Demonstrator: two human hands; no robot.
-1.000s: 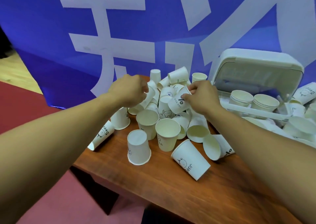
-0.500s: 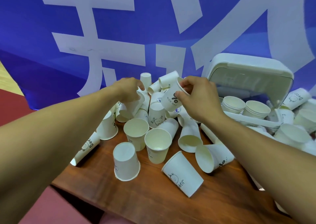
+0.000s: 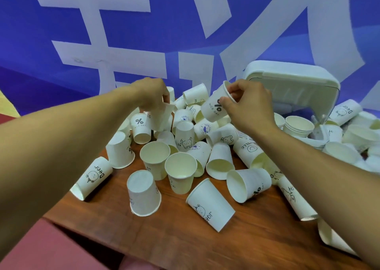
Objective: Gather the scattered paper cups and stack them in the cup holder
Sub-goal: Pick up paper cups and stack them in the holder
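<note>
At the lower left of the frame a toppled "Bear" cup (image 3: 92, 176) lies at the edge of the wooden table (image 3: 144, 239); a brush from the forearm above it would likely roll it off. Left of centre, the left hand (image 3: 153, 93) curls its fingers over the rim of a blurred cup (image 3: 159, 118) at the top of the scattered paper cups (image 3: 185, 138). That cup's long axis is near vertical, mouth up. Just right of centre the "% NICE DAY" cup (image 3: 213, 108) hangs tilted, its long axis running from base at lower left to mouth at upper right, toward the cup holder (image 3: 292, 80). The right hand (image 3: 248, 107) pinches only its rim between thumb and fingers, so the thin lip could buckle or slip, dropping the cup onto the heap and toppling upright ones. At the right the open holder already has short stacks (image 3: 298, 125) inside; a cup brought in skewed may jam rather than nest.
</note>
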